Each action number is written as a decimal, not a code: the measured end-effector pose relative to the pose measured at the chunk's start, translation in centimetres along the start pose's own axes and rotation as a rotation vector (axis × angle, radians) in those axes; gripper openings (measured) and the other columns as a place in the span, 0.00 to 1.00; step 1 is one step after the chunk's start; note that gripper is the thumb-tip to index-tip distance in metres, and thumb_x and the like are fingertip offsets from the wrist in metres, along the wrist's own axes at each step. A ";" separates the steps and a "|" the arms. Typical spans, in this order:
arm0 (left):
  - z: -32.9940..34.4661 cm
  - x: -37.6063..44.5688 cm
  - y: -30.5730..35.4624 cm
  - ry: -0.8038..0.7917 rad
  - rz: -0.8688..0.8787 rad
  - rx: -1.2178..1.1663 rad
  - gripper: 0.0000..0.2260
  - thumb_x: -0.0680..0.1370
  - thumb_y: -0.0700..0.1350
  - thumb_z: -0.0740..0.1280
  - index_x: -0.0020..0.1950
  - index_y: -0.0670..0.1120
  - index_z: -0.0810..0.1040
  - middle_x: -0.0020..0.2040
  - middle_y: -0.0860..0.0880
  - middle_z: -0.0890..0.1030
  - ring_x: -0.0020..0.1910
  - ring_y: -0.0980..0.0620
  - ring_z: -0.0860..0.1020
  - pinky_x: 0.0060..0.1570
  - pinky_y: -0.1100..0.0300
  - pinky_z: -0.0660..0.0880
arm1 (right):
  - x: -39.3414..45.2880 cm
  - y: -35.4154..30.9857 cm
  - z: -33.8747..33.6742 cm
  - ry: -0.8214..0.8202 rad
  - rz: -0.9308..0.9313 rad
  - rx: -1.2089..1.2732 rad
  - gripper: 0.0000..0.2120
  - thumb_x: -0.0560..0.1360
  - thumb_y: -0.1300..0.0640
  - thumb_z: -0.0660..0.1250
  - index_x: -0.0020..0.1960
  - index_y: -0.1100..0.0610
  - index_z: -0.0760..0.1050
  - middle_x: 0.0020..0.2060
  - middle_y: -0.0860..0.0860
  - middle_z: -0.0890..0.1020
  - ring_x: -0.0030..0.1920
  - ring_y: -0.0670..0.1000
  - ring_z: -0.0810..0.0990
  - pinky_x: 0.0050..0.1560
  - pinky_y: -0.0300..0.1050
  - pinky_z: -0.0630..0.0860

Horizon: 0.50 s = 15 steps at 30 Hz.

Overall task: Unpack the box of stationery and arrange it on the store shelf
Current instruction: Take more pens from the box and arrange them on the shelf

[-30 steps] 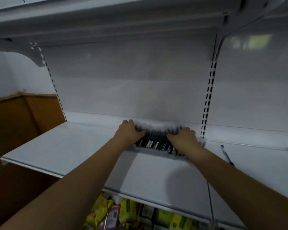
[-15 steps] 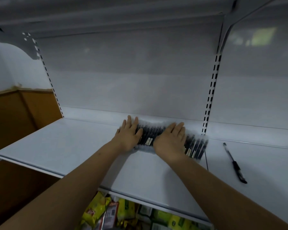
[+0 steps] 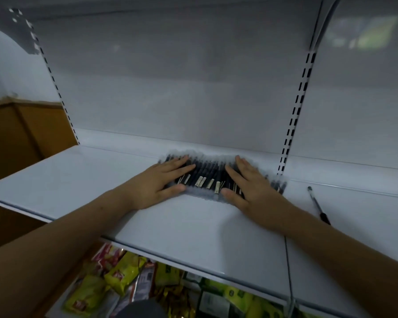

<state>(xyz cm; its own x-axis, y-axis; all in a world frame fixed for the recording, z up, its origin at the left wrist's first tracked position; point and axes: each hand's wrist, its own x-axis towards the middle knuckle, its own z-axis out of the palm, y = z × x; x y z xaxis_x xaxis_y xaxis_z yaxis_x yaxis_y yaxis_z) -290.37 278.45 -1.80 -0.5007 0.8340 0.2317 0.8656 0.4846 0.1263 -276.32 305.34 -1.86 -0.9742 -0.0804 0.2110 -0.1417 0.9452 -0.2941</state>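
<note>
Pens: a row of dark pens (image 3: 207, 174) lies flat on the white shelf (image 3: 193, 226), near the back panel, some with pale labels showing.
Left hand: the left hand (image 3: 157, 183) lies flat on the row's left end, fingers straight and spread, gripping nothing.
Right hand: the right hand (image 3: 251, 188) presses flat on the right part of the row, fingers straight, thumb at the near edge; it grips nothing either.
Stray: 1 loose pen (image 3: 317, 204) lies apart on the next shelf section to the right.
Below: yellow snack packs (image 3: 122, 274) sit on the lower shelf.
Step, as I judge: levelling the row.
Risk: pens are round, so uneven pressure could roll some out of line or toward the front edge.
Risk: lifting both palms at once could let the end pens spread, especially at the right, beside the section seam.
Risk: the stray could be forgotten.
</note>
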 end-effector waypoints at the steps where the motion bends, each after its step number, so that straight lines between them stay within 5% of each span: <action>1: 0.0 0.2 -0.2 0.008 0.003 0.003 0.28 0.80 0.67 0.49 0.80 0.61 0.52 0.81 0.58 0.49 0.79 0.61 0.47 0.78 0.54 0.50 | 0.2 -0.7 0.5 0.051 0.037 -0.035 0.37 0.77 0.32 0.46 0.80 0.50 0.47 0.79 0.51 0.39 0.77 0.47 0.35 0.75 0.44 0.33; 4: 0.1 0.5 -0.3 0.030 -0.004 -0.024 0.28 0.80 0.66 0.52 0.79 0.60 0.54 0.80 0.58 0.51 0.78 0.63 0.48 0.78 0.57 0.51 | 1.1 -2.4 1.1 0.063 0.064 -0.102 0.47 0.70 0.25 0.41 0.80 0.53 0.45 0.78 0.54 0.38 0.77 0.54 0.34 0.73 0.48 0.30; 7: -0.1 0.4 -0.6 -0.012 -0.012 -0.054 0.29 0.80 0.65 0.58 0.79 0.62 0.53 0.80 0.60 0.50 0.78 0.65 0.47 0.77 0.60 0.48 | 1.6 -2.0 0.2 -0.075 0.004 -0.126 0.45 0.70 0.23 0.46 0.79 0.42 0.37 0.76 0.48 0.31 0.75 0.54 0.27 0.73 0.52 0.29; 9: -0.4 0.6 -1.2 -0.036 0.013 -0.029 0.29 0.80 0.65 0.57 0.79 0.63 0.53 0.80 0.60 0.50 0.78 0.65 0.46 0.77 0.60 0.48 | 1.7 -1.1 0.0 -0.080 -0.048 -0.167 0.40 0.72 0.26 0.47 0.79 0.41 0.41 0.78 0.48 0.36 0.76 0.53 0.31 0.73 0.50 0.32; 13: -0.2 1.0 -2.4 -0.010 0.063 -0.026 0.28 0.80 0.67 0.53 0.79 0.62 0.55 0.80 0.60 0.52 0.78 0.61 0.49 0.77 0.53 0.55 | 2.3 -0.9 1.7 0.111 -0.129 -0.292 0.43 0.75 0.28 0.39 0.77 0.56 0.60 0.77 0.60 0.58 0.78 0.61 0.51 0.76 0.55 0.45; 15: 0.1 1.0 -2.6 0.012 0.054 -0.047 0.28 0.80 0.67 0.54 0.79 0.63 0.55 0.80 0.60 0.52 0.78 0.61 0.50 0.77 0.52 0.56 | 2.7 -1.3 2.0 0.110 -0.088 -0.299 0.42 0.74 0.27 0.40 0.80 0.53 0.52 0.78 0.59 0.52 0.78 0.60 0.46 0.77 0.59 0.44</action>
<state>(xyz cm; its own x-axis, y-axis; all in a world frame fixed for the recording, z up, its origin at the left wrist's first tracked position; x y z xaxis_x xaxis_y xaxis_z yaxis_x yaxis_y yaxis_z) -293.16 278.01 -1.98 -0.4531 0.8555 0.2507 0.8910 0.4255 0.1586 -279.09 303.30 -2.81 -0.9335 -0.1466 0.3273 -0.1506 0.9885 0.0133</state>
